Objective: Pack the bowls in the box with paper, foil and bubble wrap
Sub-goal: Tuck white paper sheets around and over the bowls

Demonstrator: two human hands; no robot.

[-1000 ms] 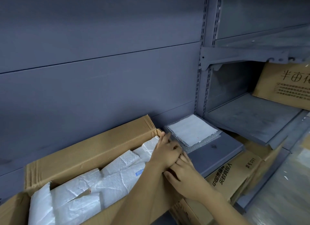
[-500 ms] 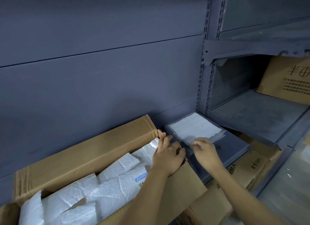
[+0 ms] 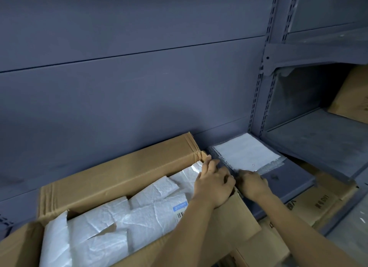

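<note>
Right hand (image 3: 253, 184) slid left, gripping bubble wrap (image 3: 226, 164) beside left hand (image 3: 214, 182).

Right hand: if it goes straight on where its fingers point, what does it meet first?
The bubble wrap under the white sheet. The right hand has its fingertips at the wrap's near edge, seemingly touching, though contact is hard to confirm.

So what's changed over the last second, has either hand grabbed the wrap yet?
The right hand left its spot under the left hand, reached to the shelf and now curls at the near edge of the bubble wrap; a real grip isn't clear. The left hand stayed at the end of the box; white sheets still lie flat on the wrap.
</note>
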